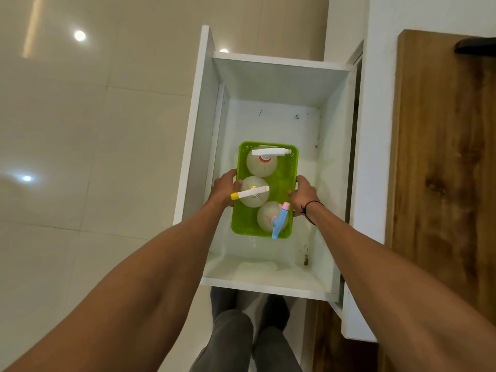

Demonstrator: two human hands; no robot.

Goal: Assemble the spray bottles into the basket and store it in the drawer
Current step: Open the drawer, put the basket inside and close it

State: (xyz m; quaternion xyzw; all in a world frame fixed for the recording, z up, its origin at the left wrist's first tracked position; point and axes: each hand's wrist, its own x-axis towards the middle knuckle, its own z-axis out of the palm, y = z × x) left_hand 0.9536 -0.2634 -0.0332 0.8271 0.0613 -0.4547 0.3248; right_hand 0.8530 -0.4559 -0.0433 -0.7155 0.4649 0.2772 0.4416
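Holding the green basket by its two long sides, low inside the open white drawer. Left hand gripping the left rim, fingers curled over the edge; right hand gripping the right rim the same way, with a dark cord around the wrist. Taking it from both sides probably to keep the basket level, so that the three bottles are not tipping while going down.

Standing upright in the basket, in one row from far to near: a spray bottle with a white head, a spray bottle with a yellow tip, and a spray bottle with a blue and pink head. Filling the basket almost fully, so leaning little. Yellow tip reaching out over the left rim, just beside the left thumb; blue head reaching over the near rim.

Sitting toward the left and near part of the drawer, with free floor on the far and right sides. Cannot tell whether the basket bottom is already touching the drawer floor or hanging just above it.

Judging the task as nearly finished: bottles already gathered, basket already within the drawer walls. Remaining, as it seems: setting down, letting go, and pushing the drawer closed. Needing care that the spray heads are lower than the cabinet opening, otherwise catching when closing.

Standing close in front, grey trousers visible below the drawer front, wooden panel at the right.
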